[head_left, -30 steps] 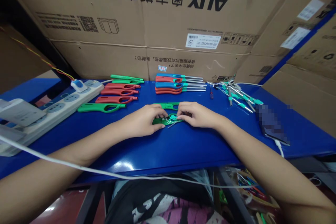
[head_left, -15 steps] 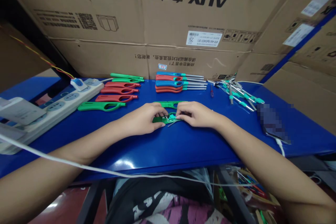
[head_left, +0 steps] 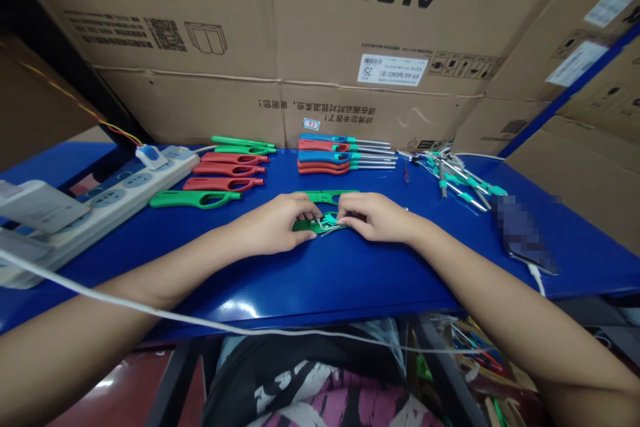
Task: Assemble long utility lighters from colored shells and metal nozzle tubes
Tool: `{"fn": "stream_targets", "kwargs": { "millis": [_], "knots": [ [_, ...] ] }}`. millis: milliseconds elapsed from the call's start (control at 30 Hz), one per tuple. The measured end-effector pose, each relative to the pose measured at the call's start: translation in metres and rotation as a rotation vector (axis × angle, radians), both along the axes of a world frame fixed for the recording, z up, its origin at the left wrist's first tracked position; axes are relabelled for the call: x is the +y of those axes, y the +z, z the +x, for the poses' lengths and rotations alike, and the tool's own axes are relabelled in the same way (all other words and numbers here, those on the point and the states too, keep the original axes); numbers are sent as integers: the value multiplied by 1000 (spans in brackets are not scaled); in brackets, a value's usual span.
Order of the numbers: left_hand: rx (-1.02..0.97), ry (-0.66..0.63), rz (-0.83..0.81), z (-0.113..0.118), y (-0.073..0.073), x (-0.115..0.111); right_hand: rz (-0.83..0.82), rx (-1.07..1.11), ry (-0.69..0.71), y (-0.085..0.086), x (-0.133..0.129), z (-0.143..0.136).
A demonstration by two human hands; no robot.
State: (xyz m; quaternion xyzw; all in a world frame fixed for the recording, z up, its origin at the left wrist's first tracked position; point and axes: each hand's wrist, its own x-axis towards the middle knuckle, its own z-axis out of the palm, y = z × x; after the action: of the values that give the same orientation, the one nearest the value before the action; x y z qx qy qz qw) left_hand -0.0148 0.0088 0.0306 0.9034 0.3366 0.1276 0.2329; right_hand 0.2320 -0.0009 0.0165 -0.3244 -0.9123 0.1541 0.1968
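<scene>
My left hand (head_left: 277, 223) is closed around the left end of a green lighter handle shell (head_left: 304, 226), thumb below and fingers above. A teal plastic part (head_left: 329, 219) with thin wires lies at the shell's right end. My right hand (head_left: 374, 217) pinches at that teal part, its fingertips closed; exactly what sits between them is partly hidden. A thin metal rod (head_left: 332, 231) sticks out just below the teal part. Behind both hands rests another green handle shell (head_left: 325, 197), partly covered by the fingers.
Red handle shells (head_left: 225, 185) and green ones lie at left beside a white power strip (head_left: 135, 180). Long-nosed lighters (head_left: 325, 158) are stacked behind. At right are a heap of metal tubes (head_left: 465, 180), a small screwdriver (head_left: 407, 175) and a phone (head_left: 523, 233). Cardboard (head_left: 240, 93) stands behind.
The view has shifted slightly. Both hands stay at the same green shell, with only small movements of the right fingertips at the teal part.
</scene>
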Motion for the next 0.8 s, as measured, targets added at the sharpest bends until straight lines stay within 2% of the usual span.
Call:
{"fn": "stream_targets", "kwargs": {
  "millis": [467, 800],
  "knots": [
    [37, -9, 44, 1, 2, -2, 87, -121, -16, 2, -5, 0],
    [15, -7, 50, 0, 1, -2, 35, -135, -31, 3, -5, -1]
  ]
}}
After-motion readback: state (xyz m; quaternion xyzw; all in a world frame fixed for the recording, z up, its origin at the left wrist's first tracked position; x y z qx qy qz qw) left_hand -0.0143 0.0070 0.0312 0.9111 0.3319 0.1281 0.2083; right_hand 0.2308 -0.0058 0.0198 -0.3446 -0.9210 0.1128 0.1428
